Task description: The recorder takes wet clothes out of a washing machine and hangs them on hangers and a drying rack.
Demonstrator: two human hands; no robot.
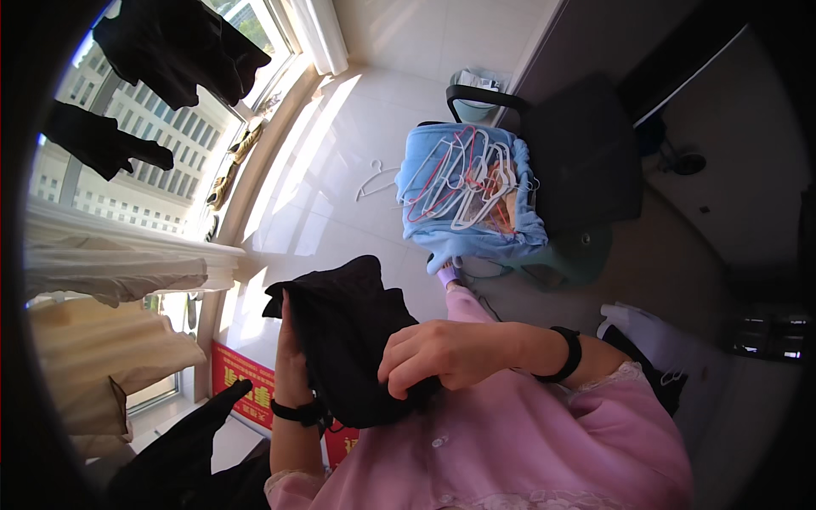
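A black cloth garment (357, 344) hangs bunched in front of my chest. My left hand (292, 331) supports it from its left side, with part of the palm and fingers hidden behind the cloth. Over its right side lies my right hand (424, 357), fingers curled against the fabric, their tips partly out of sight. Beyond the garment, a pile of white and red clothes hangers (468, 182) rests on a light blue cloth (417, 143) draped over a chair seat.
The black office chair's backrest (583, 153) stands to the right. One white hanger (376, 185) lies on the tiled floor. Dark and pale clothes, including a cream garment (108, 357), hang by the windows at left. Shoes (223, 188) line the sill. A bin (475, 109) stands behind the chair.
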